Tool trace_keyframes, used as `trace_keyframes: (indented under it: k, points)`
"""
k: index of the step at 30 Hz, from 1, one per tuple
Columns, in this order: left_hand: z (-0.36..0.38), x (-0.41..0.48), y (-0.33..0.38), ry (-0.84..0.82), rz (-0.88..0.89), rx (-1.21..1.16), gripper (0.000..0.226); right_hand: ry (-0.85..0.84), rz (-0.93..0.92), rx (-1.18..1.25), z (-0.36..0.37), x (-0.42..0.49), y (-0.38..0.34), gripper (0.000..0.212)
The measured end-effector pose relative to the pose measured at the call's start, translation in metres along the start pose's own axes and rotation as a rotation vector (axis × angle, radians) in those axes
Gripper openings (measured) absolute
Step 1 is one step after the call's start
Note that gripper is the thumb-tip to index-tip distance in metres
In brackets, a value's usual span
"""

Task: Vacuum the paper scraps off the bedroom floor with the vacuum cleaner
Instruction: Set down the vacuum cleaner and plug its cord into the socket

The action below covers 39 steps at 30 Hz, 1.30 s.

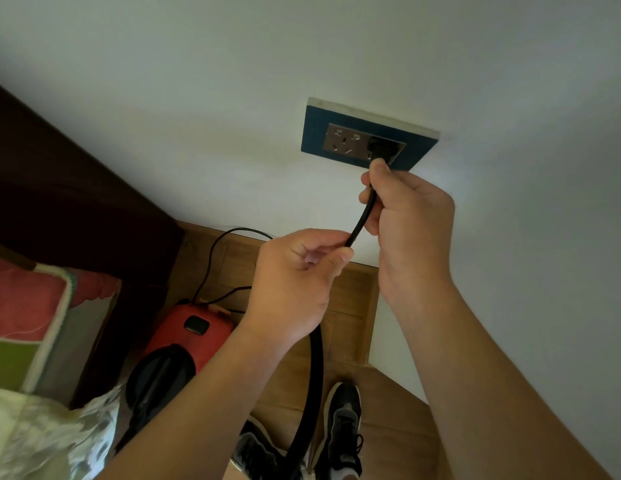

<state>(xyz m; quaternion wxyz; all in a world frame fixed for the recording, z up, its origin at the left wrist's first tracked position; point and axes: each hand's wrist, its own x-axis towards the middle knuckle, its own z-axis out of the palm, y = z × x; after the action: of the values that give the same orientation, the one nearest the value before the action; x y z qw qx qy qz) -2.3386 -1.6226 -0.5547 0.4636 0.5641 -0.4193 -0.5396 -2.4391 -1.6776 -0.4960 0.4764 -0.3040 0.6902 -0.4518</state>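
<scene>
Right hand pinches the cord below its plug (left hand pinches it lower).

readable text: none is showing | socket plate, 1 o'clock: bearing no legible marking | vacuum cleaner, 8 o'clock: bearing no legible label

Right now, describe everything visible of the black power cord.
The power cord is thin, round and black, rubbery in look. Its black plug sits in the right outlet of the wall socket; how deep it is seated cannot be told. The right hand pinches the cord just below the plug, and the left hand pinches it lower, so the stretch between them runs straight and slanted. Thin black loops, likely the same cord, lie on the wooden floor near the red vacuum cleaner.
</scene>
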Motion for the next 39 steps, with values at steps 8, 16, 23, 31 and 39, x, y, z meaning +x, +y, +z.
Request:
trace_keyframes:
  k: [8, 16, 23, 31, 39]
  points:
    - [-0.005, -0.008, 0.012, -0.018, -0.047, -0.055, 0.029, 0.010, 0.030, -0.007, 0.001, -0.001, -0.003, 0.026]
    - [0.002, -0.010, 0.016, -0.090, -0.034, -0.086, 0.022, 0.023, 0.009, 0.007, 0.000, 0.002, -0.001, 0.027]
    - [0.004, -0.011, 0.016, -0.107, 0.015, -0.127, 0.019, 0.003, 0.017, 0.035, 0.000, 0.004, -0.003, 0.025]
    - [-0.005, -0.012, 0.020, -0.103, 0.039, -0.161, 0.021, 0.001, 0.028, 0.038, 0.000, 0.000, -0.005, 0.028]
    - [-0.015, -0.013, 0.010, -0.169, -0.007, -0.041, 0.025, 0.007, 0.074, 0.059, 0.000, 0.000, -0.008, 0.028]
